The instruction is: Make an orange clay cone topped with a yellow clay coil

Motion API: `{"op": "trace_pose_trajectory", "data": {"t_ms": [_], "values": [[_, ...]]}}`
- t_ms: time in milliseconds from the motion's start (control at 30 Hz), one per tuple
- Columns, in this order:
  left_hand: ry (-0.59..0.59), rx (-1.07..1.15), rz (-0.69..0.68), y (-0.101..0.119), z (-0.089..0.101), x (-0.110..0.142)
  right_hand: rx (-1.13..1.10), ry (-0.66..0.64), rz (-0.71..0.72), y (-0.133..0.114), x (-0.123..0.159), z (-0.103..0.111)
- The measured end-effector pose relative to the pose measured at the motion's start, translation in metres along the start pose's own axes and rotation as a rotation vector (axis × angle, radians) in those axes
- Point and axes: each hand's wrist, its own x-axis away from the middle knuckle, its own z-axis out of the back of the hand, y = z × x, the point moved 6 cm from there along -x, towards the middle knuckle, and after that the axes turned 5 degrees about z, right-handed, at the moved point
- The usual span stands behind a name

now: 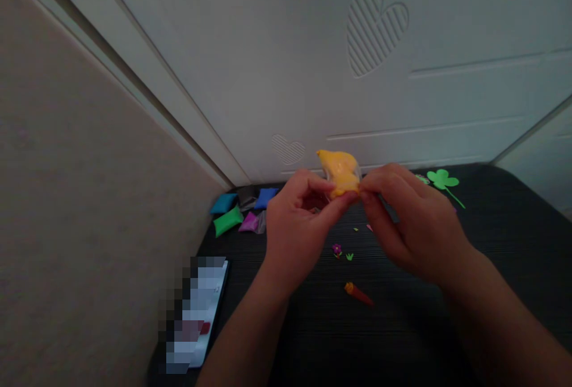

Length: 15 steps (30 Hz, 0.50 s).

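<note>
Above the dark table, a clear plastic packet of soft yellow modelling clay (343, 168) is held between my two hands. My left hand (300, 220) grips it from the left, thumb and fingers closed on its lower part. At the packet's lower right edge, my right hand (411, 220) pinches with thumb and forefinger. Below the hands lie a small purple flower (336, 249) and a tiny green leaf piece (350, 256). Nearer to me is an orange-red cone-shaped piece (358, 294) with a yellowish end.
Clay packets lie at the back left: teal (224, 203), blue (266, 197), green (227, 221) and purple (249, 222). A phone-like device (201, 315), partly pixelated, rests at the left edge. A green clover shape (443, 179) lies back right. A white panel (268, 65) stands behind the table.
</note>
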Motion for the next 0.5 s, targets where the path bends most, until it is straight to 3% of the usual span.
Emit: {"op": "trace_pose_trajectory", "data": {"t_ms": [200, 400, 500], "values": [[0.033, -0.129, -0.054, 0.000, 0.000, -0.001, -0.040, -0.014, 0.040, 0.000, 0.001, -0.003], [0.190, -0.343, -0.206, 0.005, 0.002, 0.000, -0.089, -0.058, 0.082, -0.008, -0.001, -0.016], [0.191, -0.351, -0.190, 0.001, 0.001, -0.002, -0.109, -0.065, 0.094, -0.010, -0.001, -0.022]]}}
